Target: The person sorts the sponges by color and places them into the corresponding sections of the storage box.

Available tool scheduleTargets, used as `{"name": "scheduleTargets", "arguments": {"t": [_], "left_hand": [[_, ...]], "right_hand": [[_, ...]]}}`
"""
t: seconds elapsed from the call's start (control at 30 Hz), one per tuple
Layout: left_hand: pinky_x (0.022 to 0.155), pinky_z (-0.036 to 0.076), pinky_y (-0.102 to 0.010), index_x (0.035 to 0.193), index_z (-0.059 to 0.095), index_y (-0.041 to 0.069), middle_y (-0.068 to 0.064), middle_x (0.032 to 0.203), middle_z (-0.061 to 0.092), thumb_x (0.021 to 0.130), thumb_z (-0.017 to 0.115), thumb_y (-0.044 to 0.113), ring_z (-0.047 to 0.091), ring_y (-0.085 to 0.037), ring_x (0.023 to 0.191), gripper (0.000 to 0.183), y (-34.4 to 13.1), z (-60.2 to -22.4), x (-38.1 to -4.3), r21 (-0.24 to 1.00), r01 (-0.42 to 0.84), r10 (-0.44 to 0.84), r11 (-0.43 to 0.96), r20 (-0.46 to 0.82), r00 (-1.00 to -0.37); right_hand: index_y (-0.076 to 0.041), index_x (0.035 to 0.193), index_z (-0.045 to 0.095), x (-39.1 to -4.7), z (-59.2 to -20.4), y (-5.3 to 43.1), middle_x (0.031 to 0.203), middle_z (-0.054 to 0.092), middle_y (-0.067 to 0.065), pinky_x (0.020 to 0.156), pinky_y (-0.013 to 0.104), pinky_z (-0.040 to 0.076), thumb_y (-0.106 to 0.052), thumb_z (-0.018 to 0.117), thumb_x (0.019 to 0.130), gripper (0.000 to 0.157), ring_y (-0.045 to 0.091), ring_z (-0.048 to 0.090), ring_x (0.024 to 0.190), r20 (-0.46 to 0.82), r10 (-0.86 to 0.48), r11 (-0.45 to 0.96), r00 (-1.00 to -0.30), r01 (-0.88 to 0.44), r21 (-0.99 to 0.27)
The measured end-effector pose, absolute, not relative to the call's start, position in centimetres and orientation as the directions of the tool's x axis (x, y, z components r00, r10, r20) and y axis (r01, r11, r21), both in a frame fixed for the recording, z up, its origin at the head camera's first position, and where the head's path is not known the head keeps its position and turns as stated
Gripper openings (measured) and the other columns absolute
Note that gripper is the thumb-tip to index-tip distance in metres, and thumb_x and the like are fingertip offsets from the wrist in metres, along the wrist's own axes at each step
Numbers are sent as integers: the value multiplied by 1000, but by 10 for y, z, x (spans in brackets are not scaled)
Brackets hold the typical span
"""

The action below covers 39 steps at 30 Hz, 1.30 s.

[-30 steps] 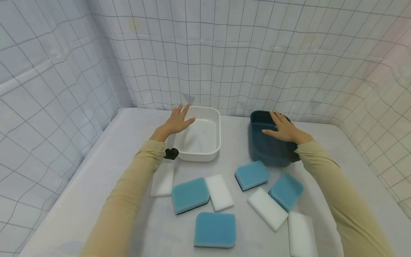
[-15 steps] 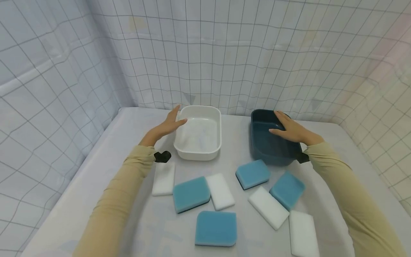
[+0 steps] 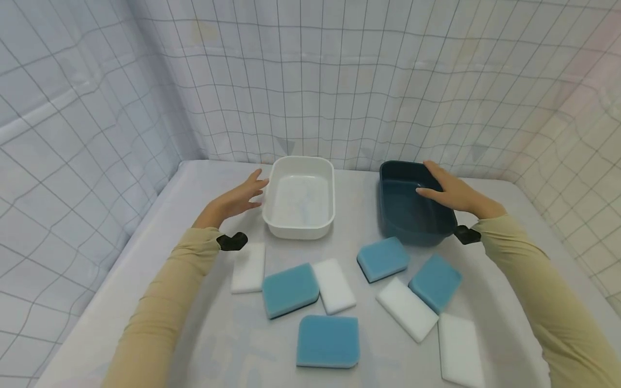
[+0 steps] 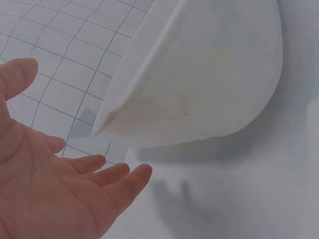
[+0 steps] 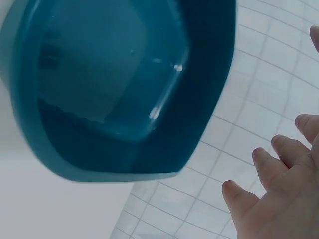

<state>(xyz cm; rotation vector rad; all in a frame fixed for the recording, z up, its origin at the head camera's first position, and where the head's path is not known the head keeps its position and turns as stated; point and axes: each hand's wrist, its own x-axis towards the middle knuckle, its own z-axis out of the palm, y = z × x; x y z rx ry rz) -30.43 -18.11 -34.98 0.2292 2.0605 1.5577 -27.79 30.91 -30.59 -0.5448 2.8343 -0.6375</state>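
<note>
My left hand [image 3: 235,200] is beside the left wall of a white rectangular bin [image 3: 299,232], fingers extended toward it. In the left wrist view the palm [image 4: 55,194] faces up with spread fingers, a gap separating it from the bin's side. To the right, a dark blue bin [image 3: 412,236] stands with my right hand [image 3: 453,193] over its right rim, thumb pointing inward. The right wrist view has those fingers [image 5: 266,169] loosely spread, apart from the blue bin's wall [image 5: 209,64]. Neither hand holds anything. Both bins have nothing inside.
In front of the bins lie several blue sponges [image 3: 328,342] with dark undersides and several white sponge blocks [image 3: 407,310], scattered flat on the white-covered table [image 3: 218,334]. One white block [image 3: 248,268] is near my left wrist. A grid-patterned curtain [image 3: 310,81] closes off the back and sides.
My left hand has moved left and slightly down, from over the white bin to outside it. My right hand has shifted right, from above the blue bin's interior to its right rim.
</note>
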Motion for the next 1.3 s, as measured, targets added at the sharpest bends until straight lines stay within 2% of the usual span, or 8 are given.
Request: {"name": "scheduleTargets", "arguments": {"t": [0.2, 0.4, 0.5, 0.73, 0.87, 1.0, 1.3], "left_hand": [[120, 17, -49, 148, -20, 24, -7, 159, -13, 103, 32, 31, 1, -30, 148, 70, -191, -363, -299, 937, -235, 480, 258, -336, -811], [117, 24, -51, 151, -8, 23, -12, 159, 2, 100, 41, 14, 17, -33, 145, 71, -198, -371, -289, 949, -247, 525, 198, -315, -790], [115, 28, -52, 151, -7, 23, -16, 158, 5, 98, 43, 7, 23, -36, 142, 74, -198, -374, -286, 958, -234, 546, 167, -288, -787], [111, 33, -52, 152, -3, 23, -20, 156, 12, 96, 44, 2, 29, -40, 137, 76, -197, -381, -282, 968, -227, 563, 110, -249, -788], [109, 35, -52, 152, 0, 22, -22, 155, 15, 96, 46, 3, 38, -35, 132, 75, -194, -384, -280, 966, -249, 566, 71, -245, -788], [109, 35, -51, 152, 1, 18, -22, 155, 15, 96, 46, 2, 48, -25, 122, 74, -193, -385, -278, 959, -280, 567, 49, -257, -782], [107, 40, -46, 152, 3, 18, -20, 154, 16, 95, 46, -1, 56, -14, 109, 74, -194, -390, -271, 948, -318, 555, -5, -262, -789]], "right_hand": [[-13, 151, -5, -271, -301, 308, 159, -6, 12, 115, 63, 9, -40, 49, 94, 83, 37, -2, 146, -71, -388, 826, -919, -313, -468], [-10, 152, 2, -264, -303, 309, 159, 1, 15, 114, 63, 14, -34, 53, 94, 81, 39, 4, 146, -27, -415, 811, -909, -357, -463], [-11, 152, 4, -260, -303, 310, 159, 2, 15, 113, 64, 15, -33, 55, 93, 81, 40, 6, 146, -20, -413, 813, -910, -359, -458], [-13, 152, 8, -252, -300, 310, 158, 6, 17, 111, 66, 15, -32, 58, 92, 81, 41, 8, 145, 7, -423, 811, -906, -382, -444], [-11, 151, 11, -247, -300, 308, 158, 9, 18, 112, 66, 16, -30, 59, 91, 80, 43, 11, 144, 39, -434, 808, -900, -408, -424], [-13, 151, 15, -242, -302, 302, 157, 14, 17, 111, 66, 18, -27, 61, 90, 78, 43, 15, 143, 89, -458, 791, -885, -450, -415], [-18, 150, 21, -228, -319, 279, 154, 25, 15, 105, 64, 29, -22, 65, 87, 77, 40, 25, 139, 145, -530, 730, -835, -537, -424]]}}
